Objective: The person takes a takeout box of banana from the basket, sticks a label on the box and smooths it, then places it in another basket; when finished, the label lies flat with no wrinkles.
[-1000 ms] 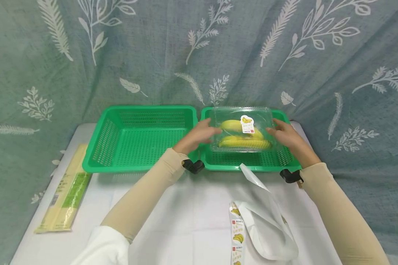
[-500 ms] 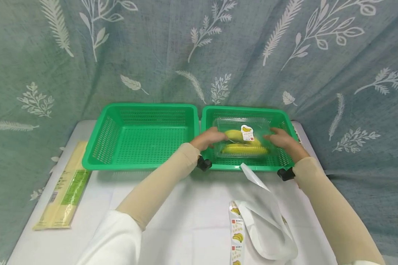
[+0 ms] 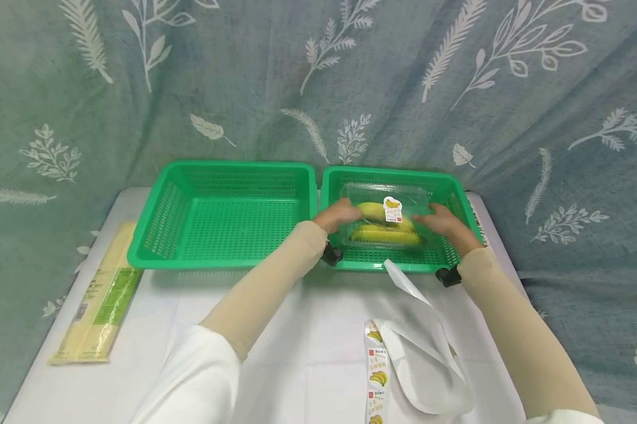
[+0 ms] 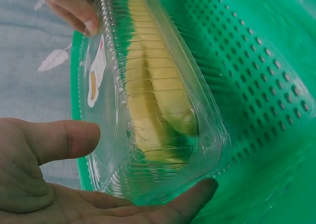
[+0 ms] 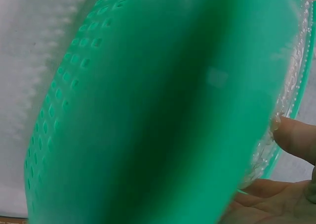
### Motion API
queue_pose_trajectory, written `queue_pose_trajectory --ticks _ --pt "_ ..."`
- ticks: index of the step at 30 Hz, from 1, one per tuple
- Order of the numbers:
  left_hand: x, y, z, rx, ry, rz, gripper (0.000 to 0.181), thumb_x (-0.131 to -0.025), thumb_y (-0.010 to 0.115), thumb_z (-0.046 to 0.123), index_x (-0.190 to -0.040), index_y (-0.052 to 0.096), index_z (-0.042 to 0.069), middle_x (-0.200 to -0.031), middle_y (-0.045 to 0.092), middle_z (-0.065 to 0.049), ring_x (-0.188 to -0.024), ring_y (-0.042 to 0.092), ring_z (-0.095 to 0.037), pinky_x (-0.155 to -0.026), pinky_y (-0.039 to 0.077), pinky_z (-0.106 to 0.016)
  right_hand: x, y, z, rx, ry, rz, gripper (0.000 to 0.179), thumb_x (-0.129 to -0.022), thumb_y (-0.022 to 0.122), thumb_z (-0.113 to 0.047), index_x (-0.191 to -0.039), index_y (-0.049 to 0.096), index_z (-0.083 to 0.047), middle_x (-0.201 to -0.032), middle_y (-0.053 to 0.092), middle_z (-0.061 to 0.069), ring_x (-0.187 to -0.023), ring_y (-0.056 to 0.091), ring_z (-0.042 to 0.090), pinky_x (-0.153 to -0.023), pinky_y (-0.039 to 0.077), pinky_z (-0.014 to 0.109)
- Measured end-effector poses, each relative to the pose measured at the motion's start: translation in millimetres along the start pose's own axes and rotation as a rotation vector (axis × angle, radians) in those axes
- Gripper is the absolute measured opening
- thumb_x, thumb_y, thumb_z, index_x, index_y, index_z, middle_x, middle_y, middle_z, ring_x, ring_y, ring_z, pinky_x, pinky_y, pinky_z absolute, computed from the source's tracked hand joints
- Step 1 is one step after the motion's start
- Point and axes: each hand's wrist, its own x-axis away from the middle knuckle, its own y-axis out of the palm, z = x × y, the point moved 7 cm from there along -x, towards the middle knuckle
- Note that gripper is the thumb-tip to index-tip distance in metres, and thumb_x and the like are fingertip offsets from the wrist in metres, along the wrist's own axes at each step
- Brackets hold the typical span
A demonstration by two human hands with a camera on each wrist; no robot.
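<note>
A clear plastic clamshell box (image 3: 411,193) with yellow bananas (image 4: 163,81) inside lies in the right green basket (image 3: 435,175). A white banana sticker (image 3: 392,209) is on its lid. My left hand (image 3: 339,215) holds the box's left end, its thumb over the lid side and its fingers (image 4: 182,202) beneath the end in the left wrist view. At the opposite end is my right hand (image 3: 442,224), gripping the edge. In the right wrist view its thumb (image 5: 296,137) presses on the box's ridged rim, and the basket wall hides most of the box.
The left green basket (image 3: 233,165) stands beside the right one. A yellow pack with a green label (image 3: 114,297) lies at the table's left edge. In front of the right basket are a strip of banana stickers (image 3: 378,371) and looped white backing (image 3: 421,400). A leaf-patterned curtain (image 3: 260,70) hangs behind.
Both hands have lowered the banana box into the right basket, a little toward me. Over the last half second the box has stayed put there, with the hands still at its ends.
</note>
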Motion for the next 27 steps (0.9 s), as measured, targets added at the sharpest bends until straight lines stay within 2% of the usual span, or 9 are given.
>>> queue_pose_trajectory --ticks 15,16,18,19,21,22,24,26,27 --pt "-2.0 0.0 0.2 -0.147 -0.034 0.05 0.063 -0.108 0.028 0.019 -0.161 0.0 0.002 -0.171 -0.005 -0.014 -0.158 0.006 -0.033 -0.126 0.029 -0.045 -3.1 4 -2 -0.021 0.023 -0.012 0.087 -0.106 0.045 -0.039 -0.159 -0.013 -0.001 -0.167 -0.012 0.025 -0.154 -0.002 0.05 -0.123 0.017 0.067" --pt "-1.9 -0.6 0.2 -0.15 -0.028 0.064 0.063 -0.107 0.029 0.018 -0.161 0.001 0.001 -0.17 0.004 -0.017 -0.154 0.026 -0.032 -0.117 0.04 -0.041 -3.0 5 -2 -0.021 0.025 -0.012 0.087 -0.105 0.045 -0.039 -0.159 -0.014 -0.002 -0.167 -0.013 0.025 -0.154 -0.002 0.05 -0.123 0.016 0.067" --pt "-1.4 -2.8 2.0 -0.163 -0.006 0.11 0.064 -0.105 0.032 0.015 -0.16 0.002 -0.001 -0.161 0.031 -0.021 -0.113 0.061 -0.022 -0.086 0.051 -0.03 -1.9 5 -3 -0.022 0.026 -0.011 0.089 -0.105 0.045 -0.04 -0.159 -0.014 -0.002 -0.167 -0.013 0.025 -0.154 -0.003 0.05 -0.124 0.016 0.066" --pt "-1.1 -4.5 4.1 -0.178 0.008 0.136 0.066 -0.104 0.033 0.014 -0.159 0.002 -0.003 -0.144 0.048 -0.021 -0.084 0.062 -0.016 -0.07 0.047 -0.027 -1.1 4 -4 -0.02 0.023 -0.006 0.089 -0.105 0.045 -0.041 -0.158 -0.014 -0.001 -0.167 -0.014 0.025 -0.154 -0.003 0.049 -0.124 0.016 0.066" --pt "2.2 -9.3 10.3 -0.2 0.042 0.188 0.071 -0.1 0.037 0.012 -0.158 0.001 -0.006 -0.099 0.059 -0.013 -0.052 0.031 -0.011 -0.052 0.029 -0.025 1.7 2 -6 -0.011 0.017 0.01 0.089 -0.105 0.042 -0.045 -0.158 -0.014 -0.001 -0.166 -0.014 0.025 -0.154 -0.005 0.049 -0.124 0.014 0.066" --pt "5.6 -12.4 14.2 -0.202 0.061 0.21 0.074 -0.099 0.039 0.011 -0.158 -0.001 -0.006 -0.096 0.06 -0.012 -0.052 0.021 -0.013 -0.049 0.025 -0.026 3.5 0 -7 0.003 0.011 0.023 0.089 -0.105 0.04 -0.047 -0.158 -0.014 0.0 -0.166 -0.014 0.026 -0.154 -0.005 0.05 -0.124 0.014 0.066" --pt "16.7 -20.4 22.2 -0.197 0.099 0.227 0.078 -0.099 0.043 0.013 -0.158 -0.006 -0.005 -0.128 0.062 -0.021 -0.06 0.047 -0.016 -0.055 0.036 -0.027 7.7 -4 -10 0.045 -0.007 0.061 0.088 -0.106 0.033 -0.053 -0.158 -0.012 0.002 -0.166 -0.011 0.027 -0.153 -0.004 0.051 -0.124 0.014 0.066" --pt "30.2 -30.3 27.3 -0.182 0.13 0.233 0.081 -0.101 0.044 0.018 -0.159 -0.009 -0.001 -0.152 0.046 -0.022 -0.104 0.061 -0.023 -0.079 0.049 -0.031 13.3 -9 -14 0.098 -0.027 0.101 0.089 -0.105 0.025 -0.059 -0.158 -0.01 0.003 -0.166 -0.008 0.029 -0.153 -0.001 0.052 -0.124 0.014 0.066" --pt "37.6 -36.2 28.3 -0.177 0.141 0.238 0.081 -0.102 0.045 0.021 -0.16 -0.009 0.001 -0.165 0.027 -0.019 -0.13 0.053 -0.026 -0.097 0.048 -0.034 16.3 -11 -16 0.129 -0.043 0.121 0.09 -0.104 0.022 -0.061 -0.158 -0.009 0.004 -0.165 -0.006 0.03 -0.153 0.0 0.052 -0.124 0.014 0.067"
